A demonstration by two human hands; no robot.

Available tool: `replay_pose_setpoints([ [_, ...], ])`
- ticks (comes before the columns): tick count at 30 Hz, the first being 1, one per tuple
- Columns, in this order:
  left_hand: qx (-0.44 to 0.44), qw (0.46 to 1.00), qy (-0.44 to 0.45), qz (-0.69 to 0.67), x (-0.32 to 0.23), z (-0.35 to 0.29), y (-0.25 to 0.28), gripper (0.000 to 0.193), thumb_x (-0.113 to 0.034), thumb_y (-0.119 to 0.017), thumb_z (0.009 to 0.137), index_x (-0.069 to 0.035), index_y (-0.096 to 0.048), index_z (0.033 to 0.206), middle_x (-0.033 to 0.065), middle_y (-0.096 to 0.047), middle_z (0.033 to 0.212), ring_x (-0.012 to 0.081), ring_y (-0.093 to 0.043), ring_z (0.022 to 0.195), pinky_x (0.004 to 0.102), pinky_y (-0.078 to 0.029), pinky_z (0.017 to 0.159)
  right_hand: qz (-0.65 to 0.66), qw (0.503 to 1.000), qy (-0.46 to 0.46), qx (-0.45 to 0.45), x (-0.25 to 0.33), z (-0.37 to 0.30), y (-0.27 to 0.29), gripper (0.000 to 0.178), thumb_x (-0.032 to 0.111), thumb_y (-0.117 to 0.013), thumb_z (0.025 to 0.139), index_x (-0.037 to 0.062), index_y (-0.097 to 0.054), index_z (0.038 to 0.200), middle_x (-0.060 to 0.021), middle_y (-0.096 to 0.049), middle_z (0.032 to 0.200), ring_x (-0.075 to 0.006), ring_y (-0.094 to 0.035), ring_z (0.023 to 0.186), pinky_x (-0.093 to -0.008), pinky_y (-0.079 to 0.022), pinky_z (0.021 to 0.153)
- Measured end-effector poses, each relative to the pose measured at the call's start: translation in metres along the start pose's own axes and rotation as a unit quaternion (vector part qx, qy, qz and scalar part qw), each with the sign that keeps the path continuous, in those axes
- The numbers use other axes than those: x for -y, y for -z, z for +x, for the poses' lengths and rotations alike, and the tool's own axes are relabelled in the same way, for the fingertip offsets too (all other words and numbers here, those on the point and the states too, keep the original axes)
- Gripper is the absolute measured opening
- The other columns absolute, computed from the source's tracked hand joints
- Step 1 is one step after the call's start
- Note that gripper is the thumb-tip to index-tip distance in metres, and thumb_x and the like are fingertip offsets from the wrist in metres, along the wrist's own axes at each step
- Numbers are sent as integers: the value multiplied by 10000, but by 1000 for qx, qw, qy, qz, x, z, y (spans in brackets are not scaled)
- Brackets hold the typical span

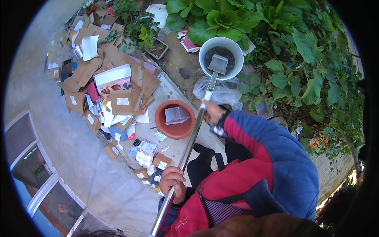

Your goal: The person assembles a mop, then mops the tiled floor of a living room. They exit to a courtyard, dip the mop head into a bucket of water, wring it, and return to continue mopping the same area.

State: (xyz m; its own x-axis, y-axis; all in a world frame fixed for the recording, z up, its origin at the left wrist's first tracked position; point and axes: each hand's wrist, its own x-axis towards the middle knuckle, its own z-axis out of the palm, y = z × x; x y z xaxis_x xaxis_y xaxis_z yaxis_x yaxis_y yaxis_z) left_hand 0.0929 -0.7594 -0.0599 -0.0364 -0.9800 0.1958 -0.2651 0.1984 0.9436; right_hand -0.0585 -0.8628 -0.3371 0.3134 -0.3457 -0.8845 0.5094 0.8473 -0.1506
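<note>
Both my hands are closed around the long shiny metal pole of a flat mop (pixel 192 140). My left hand (pixel 173 184) grips it low, near my body; my right hand (pixel 213 112) holds it farther up, towards the far end. The grey rectangular mop head (pixel 218 64) is inside a white bucket (pixel 202 59), over or partly in dark liquid; how deep it sits I cannot tell. An orange-brown plant pot (pixel 160 120) stands just left of the pole, with a clear plastic container (pixel 176 115) in it.
A large pile of flattened cardboard boxes (pixel 118 85) and papers spreads to the left. Leafy green plants (pixel 304 59) crowd the far right. A crumpled clear plastic sheet (pixel 227 93) lies by the bucket. A white-framed glass door (pixel 43 170) is at the lower left.
</note>
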Motion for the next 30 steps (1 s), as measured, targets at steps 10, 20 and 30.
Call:
replay_pose_setpoints([
  [10, -78, 996, 14, -46, 14, -4, 10, 365, -275, -601, 860, -81, -418, 612, 80, -547, 570, 245, -548, 636, 314, -435, 561, 93, 990, 42, -101, 9, 76, 15, 404, 398, -461, 948, 1, -513, 894, -124, -594, 673, -230, -576, 502, -343, -401, 377],
  [20, -99, 993, -14, -57, 12, 15, 2, 301, -250, -565, 886, -79, -412, 691, 82, -535, 593, 254, -564, 685, 319, -457, 633, 3, 995, -51, 81, -37, -84, -58, 329, 468, -510, 925, 142, -518, 881, -4, -584, 662, -116, -514, 502, -263, -299, 405],
  [30, -132, 989, 8, -60, 18, -5, 8, 343, -249, -604, 863, -83, -404, 638, 72, -528, 550, 245, -549, 622, 315, -445, 568, 72, 993, 15, -88, 8, 77, 10, 468, 472, -428, 941, 27, -551, 866, -116, -610, 667, -215, -580, 516, -335, -389, 383],
])
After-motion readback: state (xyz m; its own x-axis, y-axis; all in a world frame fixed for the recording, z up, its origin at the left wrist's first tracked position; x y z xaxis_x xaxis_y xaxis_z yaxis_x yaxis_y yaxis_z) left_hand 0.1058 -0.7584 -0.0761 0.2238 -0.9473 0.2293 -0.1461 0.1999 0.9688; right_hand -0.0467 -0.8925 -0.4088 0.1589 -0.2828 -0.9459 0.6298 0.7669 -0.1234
